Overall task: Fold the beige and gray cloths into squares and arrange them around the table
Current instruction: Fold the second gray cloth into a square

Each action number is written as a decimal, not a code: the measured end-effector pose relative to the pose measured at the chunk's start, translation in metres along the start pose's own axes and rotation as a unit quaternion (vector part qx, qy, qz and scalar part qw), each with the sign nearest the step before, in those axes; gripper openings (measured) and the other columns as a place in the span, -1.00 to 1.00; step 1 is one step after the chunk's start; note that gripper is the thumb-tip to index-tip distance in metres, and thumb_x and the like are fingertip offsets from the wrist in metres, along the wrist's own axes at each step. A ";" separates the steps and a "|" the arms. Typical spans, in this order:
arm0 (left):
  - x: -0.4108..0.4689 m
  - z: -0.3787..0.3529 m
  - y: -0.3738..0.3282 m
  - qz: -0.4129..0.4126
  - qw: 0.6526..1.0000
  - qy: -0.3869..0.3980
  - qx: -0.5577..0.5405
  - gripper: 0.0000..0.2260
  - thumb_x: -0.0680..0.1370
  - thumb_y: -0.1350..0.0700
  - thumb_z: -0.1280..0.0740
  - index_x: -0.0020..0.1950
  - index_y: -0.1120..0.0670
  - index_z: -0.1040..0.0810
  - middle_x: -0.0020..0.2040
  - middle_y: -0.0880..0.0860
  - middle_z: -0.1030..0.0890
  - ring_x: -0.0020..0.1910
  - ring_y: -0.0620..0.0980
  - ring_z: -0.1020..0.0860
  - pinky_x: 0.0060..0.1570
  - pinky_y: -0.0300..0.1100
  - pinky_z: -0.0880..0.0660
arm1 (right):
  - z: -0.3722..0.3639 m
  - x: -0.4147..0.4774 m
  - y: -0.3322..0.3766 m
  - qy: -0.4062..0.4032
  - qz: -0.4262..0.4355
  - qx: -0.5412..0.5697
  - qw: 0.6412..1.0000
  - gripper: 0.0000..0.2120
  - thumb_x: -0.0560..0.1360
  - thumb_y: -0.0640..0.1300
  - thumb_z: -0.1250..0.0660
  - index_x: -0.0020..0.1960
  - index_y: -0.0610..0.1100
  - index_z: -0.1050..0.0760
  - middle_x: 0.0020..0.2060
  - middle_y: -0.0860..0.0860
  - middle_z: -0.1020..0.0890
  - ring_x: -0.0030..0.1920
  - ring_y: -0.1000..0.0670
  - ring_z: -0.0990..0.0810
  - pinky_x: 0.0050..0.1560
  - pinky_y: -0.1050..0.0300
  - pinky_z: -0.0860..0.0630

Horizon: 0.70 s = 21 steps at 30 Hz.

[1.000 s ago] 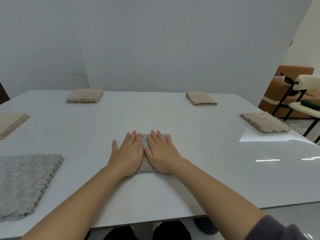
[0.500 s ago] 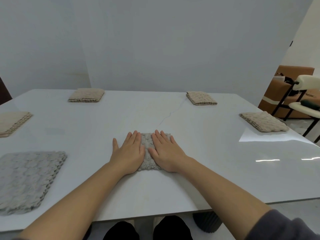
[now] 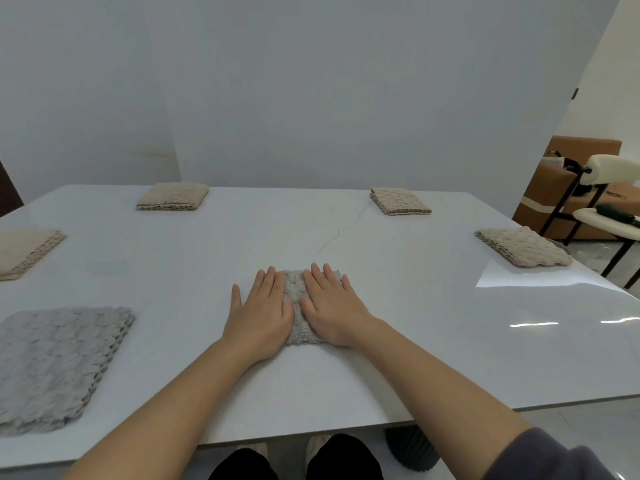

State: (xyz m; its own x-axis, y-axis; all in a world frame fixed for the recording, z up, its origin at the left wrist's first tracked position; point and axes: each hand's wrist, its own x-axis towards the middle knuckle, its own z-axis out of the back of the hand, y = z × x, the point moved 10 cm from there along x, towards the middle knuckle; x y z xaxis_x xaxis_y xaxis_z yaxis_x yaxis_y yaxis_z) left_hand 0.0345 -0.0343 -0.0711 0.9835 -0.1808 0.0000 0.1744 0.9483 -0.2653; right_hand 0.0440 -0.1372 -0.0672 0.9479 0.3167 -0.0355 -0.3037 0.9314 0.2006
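Both hands lie flat on a small gray cloth [image 3: 298, 306] in the middle of the near side of the counter [image 3: 433, 358]. The left hand [image 3: 260, 315] covers its left part and the right hand [image 3: 332, 306] covers its right part. The fingers are straight and spread a little, palms down. They press on the cloth and do not grip it. Only a strip of bumpy gray shows between the hands.

Four beige cloths already sit folded around the counter: far left [image 3: 173, 196], far right [image 3: 400, 201], right edge [image 3: 523, 251] and left edge [image 3: 26, 249]. A bigger gray cloth [image 3: 57, 365] lies on the near left, and it looks like it still needs more folds.

The cloth looks soft, thick and light (like a knobbly bath mat). I think it will squash under the palms and puff back up when they lift. It should not slip much, since it is rough. A good place to hold it would be the two near corners, pinching all the layers at once so the fold stays shut when it is moved.
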 end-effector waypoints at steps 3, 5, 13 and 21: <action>0.000 0.000 -0.001 -0.001 1.000 -0.003 0.003 -0.48 0.66 -0.01 0.16 0.57 0.11 0.20 0.58 -0.01 0.21 0.54 -0.09 0.24 0.49 0.10 0.26 | 0.001 0.000 0.000 -0.006 0.003 0.004 1.000 -0.44 0.66 0.04 0.14 0.58 -0.15 0.15 0.58 -0.06 0.13 0.56 -0.06 0.20 0.52 -0.07 0.22; -0.001 0.000 -0.001 0.001 1.000 0.000 0.000 -0.48 0.66 -0.02 0.16 0.58 0.11 0.20 0.58 0.00 0.21 0.54 -0.09 0.24 0.49 0.10 0.26 | 0.001 0.000 0.001 -0.001 0.004 0.005 1.000 -0.44 0.66 0.04 0.14 0.59 -0.15 0.15 0.58 -0.05 0.12 0.56 -0.05 0.20 0.52 -0.07 0.22; -0.001 0.018 -0.005 -0.019 1.000 -0.010 -0.020 -0.49 0.66 0.00 0.14 0.58 0.09 0.19 0.58 0.00 0.22 0.54 -0.09 0.24 0.49 0.06 0.26 | 0.012 0.000 0.004 0.022 0.006 0.011 1.000 -0.45 0.66 0.01 0.14 0.59 -0.14 0.17 0.58 -0.06 0.14 0.56 -0.06 0.23 0.52 -0.12 0.25; -0.005 0.006 -0.004 -0.023 1.000 0.007 -0.013 -0.49 0.66 -0.02 0.14 0.58 0.07 0.18 0.58 -0.01 0.19 0.54 -0.09 0.22 0.50 0.07 0.22 | 0.003 -0.001 0.003 0.010 0.006 0.009 1.000 -0.45 0.66 0.05 0.14 0.59 -0.09 0.13 0.58 -0.02 0.10 0.56 -0.03 0.19 0.52 -0.15 0.24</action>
State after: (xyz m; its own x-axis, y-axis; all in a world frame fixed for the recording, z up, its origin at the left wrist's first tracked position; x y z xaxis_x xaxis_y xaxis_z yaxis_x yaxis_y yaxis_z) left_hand 0.0290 -0.0358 -0.0641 0.9739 -0.2270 -0.0007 0.2170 0.9322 -0.2896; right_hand 0.0424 -0.1351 -0.0638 0.9420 0.3316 -0.0516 -0.3133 0.9240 0.2191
